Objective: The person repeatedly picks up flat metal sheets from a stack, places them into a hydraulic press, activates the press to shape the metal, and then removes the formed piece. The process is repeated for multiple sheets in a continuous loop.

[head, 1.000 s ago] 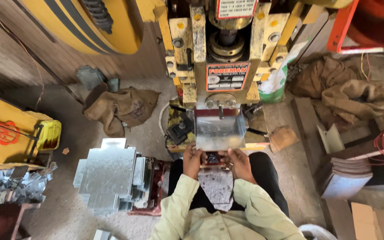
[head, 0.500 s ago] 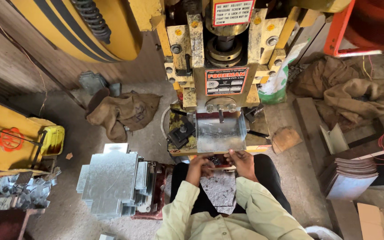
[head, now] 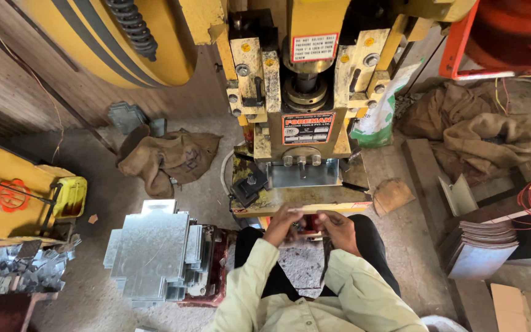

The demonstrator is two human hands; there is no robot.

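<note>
Sheet blank gone from the press bed [head: 305, 175]; left hand [head: 282, 222] and right hand [head: 338, 226] curl together at six o'clock, grasp unclear; between strokes, stacked blanks [head: 155, 249] wait at eight o'clock

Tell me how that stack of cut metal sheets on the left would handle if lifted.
The stack of metal sheets looks thin, flat and stiff. Piled this deep, it is probably heavy as a whole. Its staggered, bare edges suggest sheets may slide apart and cut.
</note>
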